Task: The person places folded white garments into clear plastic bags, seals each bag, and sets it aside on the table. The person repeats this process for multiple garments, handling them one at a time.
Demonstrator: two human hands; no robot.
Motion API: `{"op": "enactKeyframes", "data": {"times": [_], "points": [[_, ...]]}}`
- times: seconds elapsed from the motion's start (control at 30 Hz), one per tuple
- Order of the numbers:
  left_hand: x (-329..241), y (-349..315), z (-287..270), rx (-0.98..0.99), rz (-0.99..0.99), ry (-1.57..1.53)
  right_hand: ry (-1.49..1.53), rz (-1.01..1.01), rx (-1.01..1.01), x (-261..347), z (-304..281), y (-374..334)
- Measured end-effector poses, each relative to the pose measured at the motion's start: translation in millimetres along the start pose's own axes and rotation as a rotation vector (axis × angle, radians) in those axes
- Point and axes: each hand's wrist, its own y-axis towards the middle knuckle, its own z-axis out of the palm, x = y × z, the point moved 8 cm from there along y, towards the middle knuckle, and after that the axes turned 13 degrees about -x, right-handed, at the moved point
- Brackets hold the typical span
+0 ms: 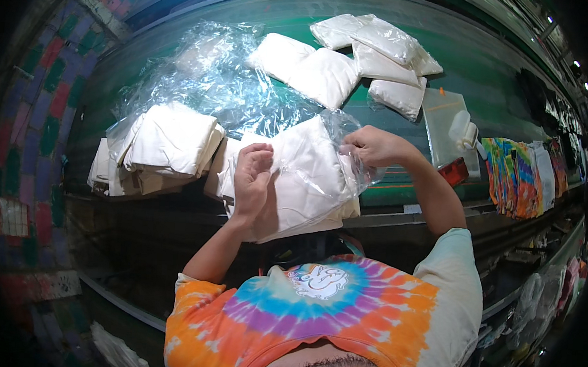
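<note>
Along the near edge of the green worktop (492, 81), in the head view, a folded white cloth bundle (301, 164) is set directly in front of the person, between the two hands, with its lower edge carried past the worktop's rim. Its upper right part is covered by a clear plastic bag (340, 123), through which white fabric is seen. The bag's right side is gathered by the right hand (370, 147), whose grip is closed, with the thin film pinched in its bent fingers. The left hand (252, 174) is held at the left part of the bundle, its fingers curled close together; whether anything is pinched in that grip cannot be told. To the left, a pile of folded white cloth (170, 140) is stacked near the edge, and behind it a heap of clear film (207, 72) is spread, crumpled and glossy. Farther back, white parcels (323, 72) are laid in a group, some overlapping, with plastic wrapping visible on several. To their right, a flat translucent sheet (436, 134) is placed, with a white object (464, 130) lying on it and a small red object (453, 172) near its lower corner. At the far right, multicoloured cloths (511, 171) are lined up at the worktop's edge.
</note>
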Motion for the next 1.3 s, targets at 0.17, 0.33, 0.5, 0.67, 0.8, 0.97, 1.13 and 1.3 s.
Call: {"op": "enactKeyframes", "data": {"times": [0.17, 0.33, 0.5, 0.67, 0.8, 0.97, 1.13, 1.3], "points": [[2.0, 4.8, -53.0, -0.170, 0.172, 0.759, 0.329, -0.017, -0.067, -10.3, 13.2, 17.0], [47.4, -0.8, -88.4, -0.133, -0.323, 0.566, 0.496, -0.055, -0.139, -5.3, 28.7, 28.7], [53.9, -10.6, -86.8, -0.353, -0.525, -0.161, 0.386, -0.089, -0.046, 10.8, 45.7, 20.7], [29.2, -14.7, -89.2, -0.491, -0.320, -0.177, 0.388, -0.187, -0.091, 27.7, 43.4, 5.9], [-1.3, -2.6, -97.2, -0.548, -0.116, -0.240, 0.582, -0.222, -0.095, 25.1, 46.4, -4.2], [-51.3, 41.8, -181.5, -0.975, 0.015, -0.150, 0.999, -0.047, -0.394, -28.3, 3.1, -10.6], [-48.6, 107.7, -239.6, -0.792, -0.106, -0.121, 1.228, 0.183, -0.671, -94.7, -75.4, -16.2], [-32.8, 196.6, -221.2, -0.656, -0.097, -0.323, 1.134, 0.093, -0.576, -96.9, -66.5, -23.3]]}}
